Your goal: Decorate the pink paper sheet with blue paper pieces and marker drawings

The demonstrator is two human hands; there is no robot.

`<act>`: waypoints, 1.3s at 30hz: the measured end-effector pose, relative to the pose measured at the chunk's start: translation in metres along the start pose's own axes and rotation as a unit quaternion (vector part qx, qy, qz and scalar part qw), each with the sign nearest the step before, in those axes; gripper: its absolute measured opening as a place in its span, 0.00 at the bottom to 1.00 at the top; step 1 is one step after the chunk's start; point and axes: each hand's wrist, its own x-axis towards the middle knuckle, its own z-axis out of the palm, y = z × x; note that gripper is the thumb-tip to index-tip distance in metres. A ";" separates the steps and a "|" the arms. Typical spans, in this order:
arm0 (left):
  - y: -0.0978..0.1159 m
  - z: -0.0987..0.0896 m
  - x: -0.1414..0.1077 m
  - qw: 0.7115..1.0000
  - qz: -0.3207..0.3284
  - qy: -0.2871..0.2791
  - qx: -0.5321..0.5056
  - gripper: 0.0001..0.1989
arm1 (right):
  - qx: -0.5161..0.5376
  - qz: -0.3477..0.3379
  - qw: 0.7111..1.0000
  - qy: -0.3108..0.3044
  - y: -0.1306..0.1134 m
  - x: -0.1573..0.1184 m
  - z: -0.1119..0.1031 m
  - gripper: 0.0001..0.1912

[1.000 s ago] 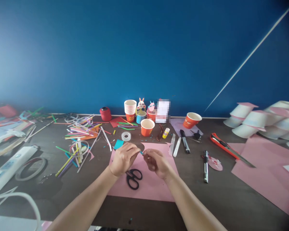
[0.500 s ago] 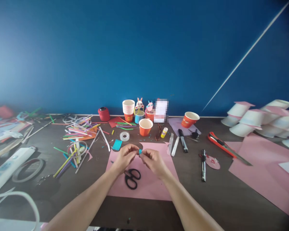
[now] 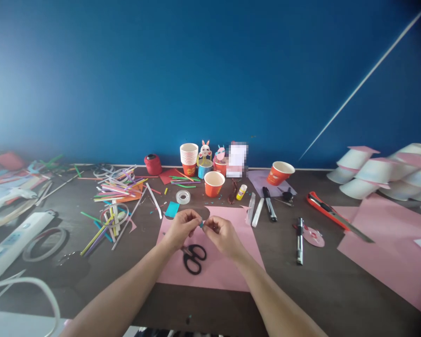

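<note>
A tiny blue piece (image 3: 201, 224) is pinched between the fingertips of my left hand (image 3: 183, 229) and my right hand (image 3: 221, 235), which nearly meet above a pink sheet (image 3: 217, 274). Both hands have their fingers closed on it. Black-handled scissors (image 3: 194, 259) lie on the sheet below my left hand, their blades partly hidden by it. A flat blue paper piece (image 3: 171, 209) rests just beyond my left hand. Farther back stands an orange paper cup (image 3: 214, 186), with a tape roll (image 3: 183, 197) to its left.
Coloured sticks (image 3: 117, 187) are heaped at the left, beside a power strip (image 3: 17, 241). Markers (image 3: 300, 241) and a red utility knife (image 3: 324, 210) lie at the right. White cups (image 3: 372, 173) and pink paper (image 3: 389, 252) are farther right. Stacked cups (image 3: 189, 159) stand near the wall.
The small blue piece shows less between my fingertips, and my hands have shifted it slightly. The whole view has moved a little, so the table items appear slightly to the right.
</note>
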 end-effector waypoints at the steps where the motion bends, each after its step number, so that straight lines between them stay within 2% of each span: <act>1: 0.000 0.000 0.000 1.000 0.003 0.001 -0.002 0.12 | -0.002 0.002 1.000 0.003 -0.001 0.000 0.000 0.09; 5: 0.002 0.000 -0.001 0.999 0.000 -0.016 -0.027 0.10 | 0.000 0.006 1.000 0.009 -0.003 0.002 0.000 0.10; 10: 0.002 0.000 -0.002 0.997 -0.043 -0.040 -0.045 0.11 | 0.000 0.001 1.000 0.011 -0.002 0.003 -0.002 0.09; 15: 0.001 0.000 0.000 0.999 -0.026 -0.012 -0.034 0.11 | -0.020 -0.008 1.000 0.019 0.000 0.003 -0.002 0.10; 18: 0.005 -0.005 0.003 0.997 -0.003 0.037 -0.064 0.12 | -0.100 -0.017 0.995 0.011 -0.005 -0.004 0.001 0.08; 20: 0.010 -0.011 0.006 0.993 0.010 0.072 -0.094 0.12 | -0.218 -0.036 0.975 -0.025 -0.012 -0.013 0.006 0.07; 24: 0.017 -0.024 0.010 0.982 0.014 0.110 -0.154 0.12 | -0.437 -0.069 0.889 -0.119 -0.023 -0.033 0.023 0.06; 26: 0.019 -0.028 0.011 0.977 0.015 0.117 -0.180 0.12 | -0.493 -0.070 0.857 -0.136 -0.025 -0.039 0.033 0.07; 29: 0.022 -0.030 0.010 0.968 0.020 0.126 -0.215 0.12 | -0.528 -0.054 0.837 -0.136 -0.024 -0.042 0.043 0.07; 32: 0.028 -0.033 0.009 0.959 0.037 0.142 -0.243 0.11 | -0.515 -0.038 0.849 -0.111 -0.023 -0.037 0.040 0.05; 34: 0.031 -0.035 0.009 0.952 0.049 0.156 -0.259 0.11 | -0.470 -0.013 0.880 -0.069 -0.021 -0.030 0.028 0.04; 37: 0.030 -0.036 0.010 0.944 0.047 0.169 -0.281 0.11 | -0.305 0.046 0.951 0.009 -0.015 -0.016 0.006 0.07; 39: 0.027 -0.034 0.011 0.940 0.027 0.166 -0.296 0.10 | -0.138 0.094 0.986 0.015 -0.010 -0.007 -0.004 0.10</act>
